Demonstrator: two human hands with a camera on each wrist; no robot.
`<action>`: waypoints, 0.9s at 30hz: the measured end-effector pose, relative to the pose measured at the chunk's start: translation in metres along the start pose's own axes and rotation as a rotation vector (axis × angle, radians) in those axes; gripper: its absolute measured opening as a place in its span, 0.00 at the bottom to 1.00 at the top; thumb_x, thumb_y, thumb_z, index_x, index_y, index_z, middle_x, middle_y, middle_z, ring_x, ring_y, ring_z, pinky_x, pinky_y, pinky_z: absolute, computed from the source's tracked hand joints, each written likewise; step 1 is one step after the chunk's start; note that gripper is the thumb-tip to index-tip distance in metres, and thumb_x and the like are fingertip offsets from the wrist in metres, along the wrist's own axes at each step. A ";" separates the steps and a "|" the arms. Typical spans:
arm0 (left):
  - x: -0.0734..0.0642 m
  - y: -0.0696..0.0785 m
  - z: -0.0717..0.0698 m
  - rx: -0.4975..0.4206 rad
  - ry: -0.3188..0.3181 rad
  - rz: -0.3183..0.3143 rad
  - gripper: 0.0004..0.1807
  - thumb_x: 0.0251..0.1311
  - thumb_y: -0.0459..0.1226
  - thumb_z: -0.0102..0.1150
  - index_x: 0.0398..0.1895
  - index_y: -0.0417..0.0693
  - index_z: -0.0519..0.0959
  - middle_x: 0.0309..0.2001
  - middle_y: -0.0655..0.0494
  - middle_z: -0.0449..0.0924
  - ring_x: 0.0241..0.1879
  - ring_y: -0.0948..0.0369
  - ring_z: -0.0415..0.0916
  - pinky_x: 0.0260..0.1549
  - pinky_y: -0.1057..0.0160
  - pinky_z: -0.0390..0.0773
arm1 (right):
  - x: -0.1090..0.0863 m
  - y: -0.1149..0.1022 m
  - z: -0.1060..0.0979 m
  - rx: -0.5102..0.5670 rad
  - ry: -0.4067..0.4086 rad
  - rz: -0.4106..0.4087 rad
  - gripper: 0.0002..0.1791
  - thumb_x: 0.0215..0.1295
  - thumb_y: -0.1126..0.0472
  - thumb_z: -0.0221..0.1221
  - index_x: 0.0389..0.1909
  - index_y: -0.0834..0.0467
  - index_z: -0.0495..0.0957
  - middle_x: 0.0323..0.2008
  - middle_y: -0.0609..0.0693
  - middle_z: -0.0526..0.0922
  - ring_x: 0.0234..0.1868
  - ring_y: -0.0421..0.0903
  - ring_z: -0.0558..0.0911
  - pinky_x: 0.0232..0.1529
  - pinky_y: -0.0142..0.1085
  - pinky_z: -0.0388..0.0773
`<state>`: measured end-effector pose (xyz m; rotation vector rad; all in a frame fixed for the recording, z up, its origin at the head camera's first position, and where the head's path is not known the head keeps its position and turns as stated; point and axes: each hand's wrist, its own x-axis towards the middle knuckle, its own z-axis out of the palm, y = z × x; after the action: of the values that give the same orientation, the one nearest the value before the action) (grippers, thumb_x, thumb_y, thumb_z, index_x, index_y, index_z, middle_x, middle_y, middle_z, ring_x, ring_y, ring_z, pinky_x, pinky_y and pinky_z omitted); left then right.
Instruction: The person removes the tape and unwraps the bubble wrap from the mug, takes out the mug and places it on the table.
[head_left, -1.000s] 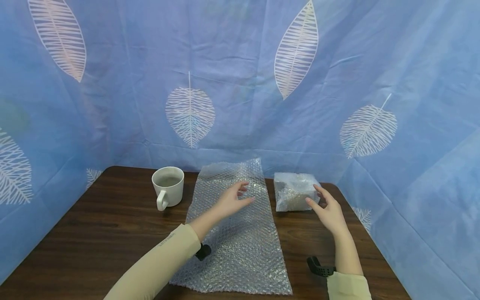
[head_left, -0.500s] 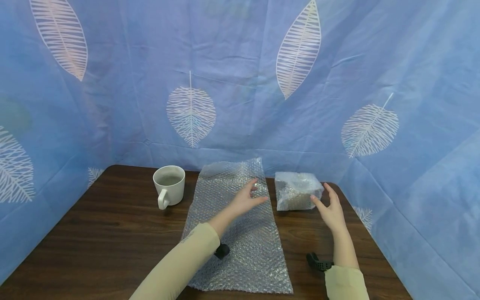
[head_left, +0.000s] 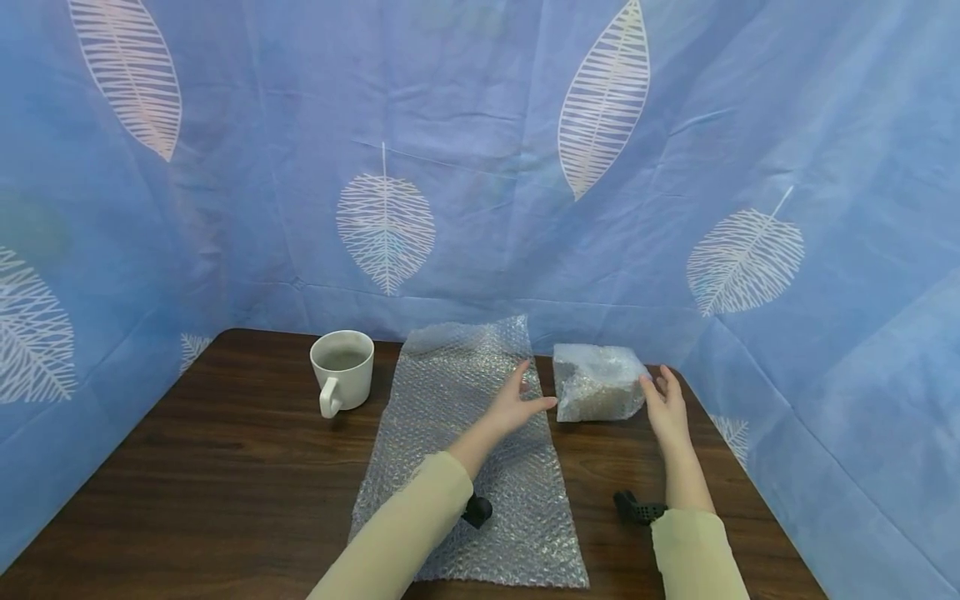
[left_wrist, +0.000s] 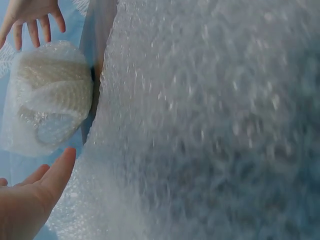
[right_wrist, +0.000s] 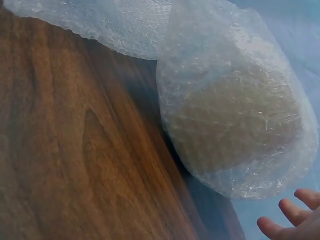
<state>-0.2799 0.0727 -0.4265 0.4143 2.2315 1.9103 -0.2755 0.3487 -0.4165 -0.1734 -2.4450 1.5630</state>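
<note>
A bundle of bubble wrap [head_left: 598, 383] stands at the back right of the table; something beige shows blurrily through its layers. To its left, my left hand [head_left: 513, 408] hovers over the flat bubble wrap sheet [head_left: 442, 417], thumb and fingers spread towards the bundle. My right hand [head_left: 666, 412] is at the bundle's right side, fingers extended. In the right wrist view a small gap separates those fingertips [right_wrist: 270, 227] from the wrapping. Both hands flank the bundle [left_wrist: 55, 95] in the left wrist view, holding nothing.
A white mug [head_left: 342, 375] sits left of the sheet, handle towards the front. The dark wooden table [head_left: 187, 467] ends at a blue leaf-patterned cloth [head_left: 465, 167] behind and at the sides. Black wrist devices [head_left: 637, 507] are on both forearms.
My left hand has moved right across the sheet, closer to the bundle. My right hand has shifted slightly to the bundle's right edge. Bundle, sheet and mug stay in place.
</note>
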 end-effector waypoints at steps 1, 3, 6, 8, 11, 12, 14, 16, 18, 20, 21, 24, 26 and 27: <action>0.000 -0.001 0.002 -0.010 0.003 -0.006 0.48 0.60 0.48 0.64 0.77 0.54 0.47 0.69 0.39 0.56 0.64 0.44 0.61 0.53 0.43 0.70 | 0.001 0.000 0.000 0.017 -0.001 0.009 0.46 0.71 0.37 0.44 0.76 0.56 0.32 0.73 0.66 0.39 0.71 0.65 0.47 0.64 0.60 0.52; 0.001 -0.002 0.005 -0.040 0.000 -0.021 0.47 0.61 0.48 0.64 0.77 0.55 0.46 0.68 0.37 0.58 0.63 0.42 0.63 0.50 0.42 0.72 | 0.004 0.001 0.001 0.047 -0.005 0.031 0.47 0.70 0.36 0.43 0.76 0.56 0.32 0.73 0.66 0.40 0.71 0.65 0.47 0.63 0.61 0.53; 0.003 -0.004 0.010 -0.077 -0.003 -0.050 0.45 0.62 0.46 0.62 0.77 0.57 0.47 0.68 0.35 0.58 0.60 0.40 0.66 0.46 0.43 0.75 | 0.008 0.001 0.004 0.089 -0.011 0.079 0.48 0.69 0.34 0.43 0.76 0.54 0.33 0.73 0.65 0.42 0.71 0.63 0.47 0.62 0.61 0.57; 0.004 -0.004 0.012 -0.108 -0.004 -0.068 0.44 0.63 0.45 0.62 0.77 0.58 0.48 0.68 0.35 0.58 0.58 0.40 0.67 0.44 0.44 0.77 | 0.011 0.001 0.006 0.109 -0.010 0.114 0.48 0.68 0.33 0.42 0.76 0.53 0.33 0.74 0.63 0.41 0.72 0.63 0.47 0.61 0.61 0.57; 0.006 -0.006 0.015 -0.163 0.001 -0.094 0.43 0.63 0.44 0.62 0.76 0.59 0.50 0.67 0.35 0.59 0.57 0.41 0.68 0.43 0.44 0.78 | 0.015 0.001 0.009 0.138 -0.010 0.153 0.48 0.68 0.33 0.42 0.76 0.53 0.33 0.74 0.62 0.40 0.72 0.63 0.47 0.61 0.61 0.58; 0.006 -0.006 0.016 -0.186 -0.003 -0.102 0.42 0.63 0.44 0.62 0.76 0.60 0.50 0.67 0.35 0.59 0.57 0.41 0.68 0.43 0.44 0.77 | 0.016 0.001 0.010 0.150 -0.010 0.162 0.48 0.68 0.33 0.43 0.76 0.53 0.33 0.74 0.62 0.39 0.72 0.63 0.46 0.61 0.61 0.58; 0.007 -0.007 0.019 -0.221 -0.010 -0.117 0.41 0.64 0.44 0.61 0.76 0.60 0.51 0.67 0.35 0.58 0.58 0.41 0.68 0.45 0.44 0.76 | 0.018 0.002 0.011 0.169 -0.016 0.179 0.48 0.68 0.33 0.43 0.76 0.54 0.33 0.74 0.61 0.37 0.72 0.62 0.45 0.62 0.61 0.57; 0.006 -0.007 0.021 -0.254 -0.014 -0.131 0.40 0.64 0.44 0.61 0.76 0.61 0.52 0.67 0.35 0.59 0.59 0.41 0.68 0.47 0.44 0.75 | 0.019 0.004 0.011 0.188 -0.018 0.191 0.49 0.67 0.32 0.44 0.76 0.53 0.33 0.75 0.60 0.36 0.72 0.62 0.44 0.62 0.61 0.57; 0.006 -0.008 0.024 -0.265 -0.019 -0.136 0.39 0.64 0.44 0.60 0.75 0.62 0.53 0.67 0.37 0.60 0.58 0.42 0.68 0.47 0.44 0.75 | 0.019 0.005 0.012 0.202 -0.023 0.196 0.51 0.66 0.32 0.45 0.76 0.53 0.32 0.75 0.59 0.34 0.73 0.61 0.42 0.61 0.61 0.58; 0.006 -0.008 0.026 -0.271 -0.021 -0.142 0.39 0.64 0.45 0.60 0.75 0.62 0.54 0.66 0.38 0.61 0.57 0.43 0.69 0.48 0.44 0.75 | 0.019 0.006 0.012 0.218 -0.025 0.202 0.52 0.65 0.31 0.46 0.76 0.53 0.33 0.75 0.57 0.32 0.73 0.61 0.41 0.61 0.61 0.59; 0.006 -0.008 0.027 -0.269 -0.020 -0.141 0.39 0.64 0.45 0.61 0.75 0.62 0.54 0.66 0.39 0.63 0.56 0.43 0.70 0.48 0.44 0.75 | 0.019 0.007 0.013 0.227 -0.028 0.204 0.52 0.65 0.32 0.47 0.76 0.53 0.32 0.75 0.57 0.31 0.73 0.61 0.41 0.61 0.61 0.59; 0.006 -0.009 0.030 -0.276 -0.025 -0.146 0.38 0.65 0.44 0.60 0.75 0.59 0.55 0.64 0.40 0.64 0.55 0.44 0.70 0.48 0.45 0.75 | 0.018 0.008 0.014 0.264 -0.042 0.219 0.53 0.63 0.32 0.49 0.76 0.52 0.32 0.75 0.55 0.29 0.73 0.60 0.38 0.61 0.61 0.59; 0.006 -0.009 0.031 -0.289 -0.030 -0.147 0.37 0.65 0.44 0.59 0.75 0.58 0.55 0.63 0.41 0.66 0.55 0.44 0.70 0.48 0.45 0.75 | 0.018 0.008 0.015 0.297 -0.049 0.234 0.54 0.63 0.31 0.50 0.76 0.52 0.31 0.75 0.54 0.28 0.73 0.60 0.37 0.61 0.62 0.58; 0.006 -0.009 0.032 -0.291 -0.031 -0.146 0.36 0.66 0.43 0.59 0.75 0.58 0.55 0.62 0.42 0.67 0.55 0.44 0.70 0.47 0.45 0.76 | 0.018 0.009 0.015 0.312 -0.058 0.240 0.55 0.62 0.31 0.50 0.76 0.52 0.31 0.75 0.54 0.27 0.73 0.60 0.36 0.61 0.62 0.58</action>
<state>-0.2762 0.1032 -0.4400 0.2288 1.8668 2.0887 -0.2973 0.3431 -0.4280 -0.3816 -2.2492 2.0539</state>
